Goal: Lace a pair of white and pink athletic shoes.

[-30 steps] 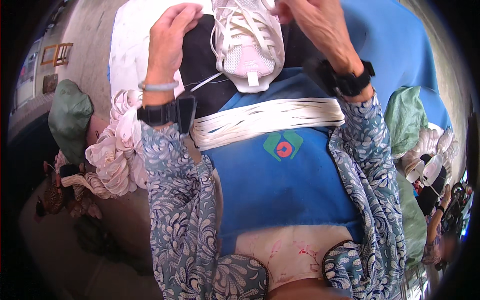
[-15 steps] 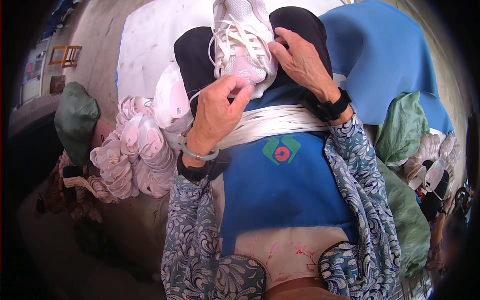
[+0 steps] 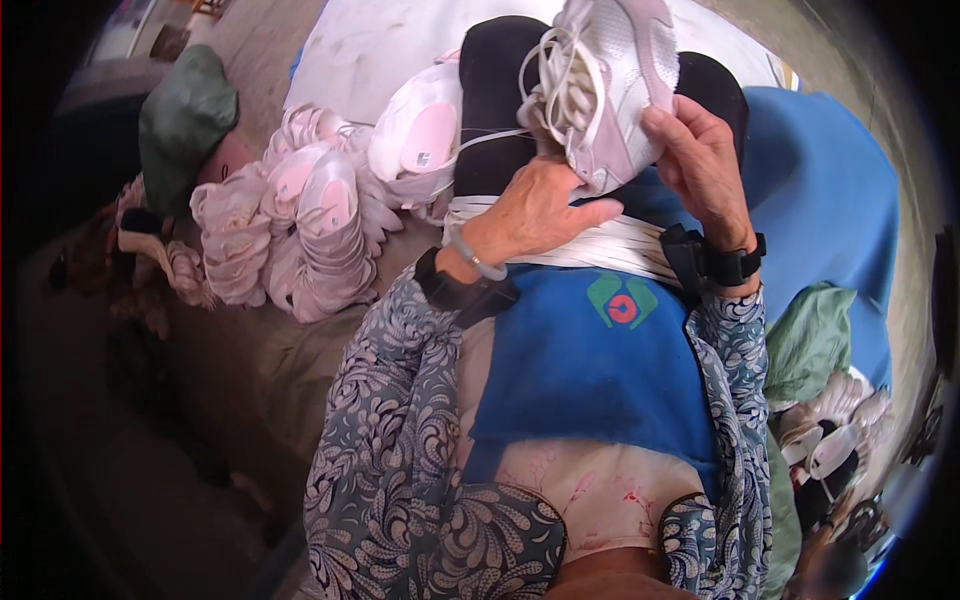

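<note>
A pale pink and white sneaker (image 3: 640, 90) is tilted on its side above my knees, its loose white laces (image 3: 565, 90) bunched on its left. My right hand (image 3: 700, 160) is closed on the shoe's right side, thumb and fingers pinching the edge. At the toe end, my left hand (image 3: 530, 210) reaches under the shoe; its thumb stretches out to the right and its other fingers are partly hidden, curled against the toe. A bundle of white laces (image 3: 570, 240) lies across my lap over the blue apron (image 3: 590, 370).
Stacked pink and white shoe uppers (image 3: 330, 230) lie at the left, near a green bag (image 3: 187, 125). Blue cloth (image 3: 820, 190) spreads at the right, with another green bag (image 3: 812, 335) and more shoe parts (image 3: 835, 440). A white sheet (image 3: 385, 45) lies beyond my knees.
The sneaker has turned from sole-down onto its side. My right hand has taken hold of its edge, and my left hand has slid under the toe. The view has swung left.
</note>
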Motion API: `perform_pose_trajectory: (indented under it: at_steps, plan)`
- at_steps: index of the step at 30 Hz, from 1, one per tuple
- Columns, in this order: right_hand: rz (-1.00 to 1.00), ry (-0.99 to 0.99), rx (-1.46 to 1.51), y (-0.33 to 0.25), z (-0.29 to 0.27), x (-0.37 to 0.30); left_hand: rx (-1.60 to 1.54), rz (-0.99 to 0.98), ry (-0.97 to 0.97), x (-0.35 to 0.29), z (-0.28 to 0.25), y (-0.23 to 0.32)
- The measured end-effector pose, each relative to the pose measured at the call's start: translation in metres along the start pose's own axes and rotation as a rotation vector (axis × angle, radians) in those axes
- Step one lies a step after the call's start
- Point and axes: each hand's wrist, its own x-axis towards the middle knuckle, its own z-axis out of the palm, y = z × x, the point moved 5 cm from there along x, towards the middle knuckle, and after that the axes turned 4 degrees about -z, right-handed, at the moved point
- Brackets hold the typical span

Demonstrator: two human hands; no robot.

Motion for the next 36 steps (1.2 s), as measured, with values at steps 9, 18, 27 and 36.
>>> perform_pose_trajectory:
  at_steps: [9, 18, 27, 36]
  plan:
    - [-0.239, -0.144, -0.282, -0.019, 0.028, 0.006, -0.509, -0.161, 0.375, -0.019, -0.079, -0.021]
    - [-0.215, -0.043, -0.52, -0.003, 0.032, 0.005, -1.24, -0.455, 0.823, -0.097, -0.177, -0.229]
    - [-0.937, -0.299, 0.291, -0.146, 0.012, -0.084, 0.34, -0.557, 0.954, -0.085, -0.178, -0.18]
    - [-0.939, -0.999, 0.295, -0.176, 0.026, -0.122, -0.074, -0.08, 0.641, -0.001, -0.094, -0.054]
